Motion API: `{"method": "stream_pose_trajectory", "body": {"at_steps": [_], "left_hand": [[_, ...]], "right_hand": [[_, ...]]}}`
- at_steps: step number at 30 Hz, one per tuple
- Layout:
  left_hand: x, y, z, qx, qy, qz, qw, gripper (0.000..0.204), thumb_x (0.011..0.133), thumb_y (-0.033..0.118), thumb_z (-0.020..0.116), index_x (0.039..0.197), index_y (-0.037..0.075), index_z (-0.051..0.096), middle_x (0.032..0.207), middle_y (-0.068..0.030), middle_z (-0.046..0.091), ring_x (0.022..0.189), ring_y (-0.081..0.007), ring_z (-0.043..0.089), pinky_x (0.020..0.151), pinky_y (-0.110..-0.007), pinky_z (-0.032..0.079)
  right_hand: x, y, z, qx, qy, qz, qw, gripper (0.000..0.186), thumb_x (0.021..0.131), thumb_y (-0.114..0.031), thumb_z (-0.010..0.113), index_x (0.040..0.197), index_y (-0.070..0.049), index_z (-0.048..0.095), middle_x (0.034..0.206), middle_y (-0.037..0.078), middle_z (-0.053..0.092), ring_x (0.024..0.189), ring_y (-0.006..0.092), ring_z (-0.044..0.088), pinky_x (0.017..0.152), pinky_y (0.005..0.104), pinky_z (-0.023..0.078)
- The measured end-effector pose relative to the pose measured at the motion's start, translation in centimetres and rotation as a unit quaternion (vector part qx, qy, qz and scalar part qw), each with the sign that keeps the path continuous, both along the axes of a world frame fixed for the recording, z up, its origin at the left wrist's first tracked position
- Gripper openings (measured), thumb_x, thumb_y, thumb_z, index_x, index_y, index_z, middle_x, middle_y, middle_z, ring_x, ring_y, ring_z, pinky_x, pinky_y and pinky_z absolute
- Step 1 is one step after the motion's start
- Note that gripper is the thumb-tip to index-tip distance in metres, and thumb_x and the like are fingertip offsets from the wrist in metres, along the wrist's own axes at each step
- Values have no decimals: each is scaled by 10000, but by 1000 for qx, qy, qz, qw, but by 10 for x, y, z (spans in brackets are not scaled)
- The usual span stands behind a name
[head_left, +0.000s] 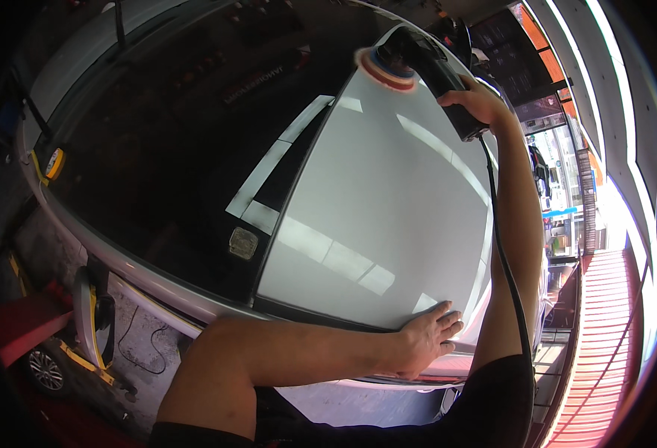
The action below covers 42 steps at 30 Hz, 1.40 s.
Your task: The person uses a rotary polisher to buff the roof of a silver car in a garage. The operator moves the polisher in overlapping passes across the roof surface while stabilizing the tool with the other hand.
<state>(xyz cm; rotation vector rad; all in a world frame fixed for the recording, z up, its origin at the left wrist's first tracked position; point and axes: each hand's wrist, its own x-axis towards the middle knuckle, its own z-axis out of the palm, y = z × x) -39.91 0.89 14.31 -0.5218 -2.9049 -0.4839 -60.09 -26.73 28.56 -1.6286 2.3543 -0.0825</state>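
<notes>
My right hand [480, 102] grips the rear of a black power polisher [429, 66], its arm stretched far over a silver car roof [358, 187]. The polisher's round pad [386, 75], reddish-orange with a blurred rim, is at the roof's far left corner, beside the dark glass [157, 149]. From the tool's end a black cord [501, 239] runs down along my right arm. My left hand [427, 340] lies flat on the near edge of the roof, fingers stretched out, holding nothing.
A yellow tape roll [55, 163] is at the glass's left edge. A square sticker [243, 243] marks the glass near the roof seam. At lower left are a side mirror [98, 317], a red lift part [30, 325] and a wheel [46, 369].
</notes>
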Motion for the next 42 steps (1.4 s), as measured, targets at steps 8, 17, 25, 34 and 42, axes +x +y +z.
{"method": "stream_pose_trajectory", "body": {"at_steps": [8,17,25,34,42], "left_hand": [[-3,1,0,-3,-8,-8,1000,745,985,489,499,1633,157,343,1742,-144,163,1617,-332,90,1291,-576,9],[-7,10,-8,3,-9,0,1000,794,956,524,537,1634,162,339,1737,-160,161,1614,-357,84,1285,-595,1],[-6,10,-2,-12,-31,-12,999,797,949,517,553,1638,181,336,1740,-169,144,1613,-367,76,1287,-581,-2],[-5,11,-5,20,10,-5,1000,701,962,426,531,1599,162,404,1711,-178,225,1603,-360,133,1280,-575,49],[-3,8,-12,54,45,-5,998,671,948,366,545,1573,138,452,1682,-210,285,1590,-363,178,1266,-551,124]], "right_hand": [[-18,-3,6,2,-28,7,1000,649,709,-348,807,1269,-53,665,1011,114,714,815,205,711,753,329,576],[-37,-79,-16,-7,-51,-13,999,643,692,-393,829,1199,-20,697,988,116,721,805,227,719,728,361,576],[-50,-95,-22,-39,-53,-39,997,612,710,-404,830,1161,-14,692,945,125,704,737,235,704,675,385,569],[-117,-52,-6,-53,-60,-111,991,592,760,-380,791,1214,-31,642,923,118,667,653,212,684,552,364,582],[-181,27,12,-68,-75,-184,978,606,770,-408,771,1242,-50,646,938,102,669,653,189,674,577,333,550]]}}
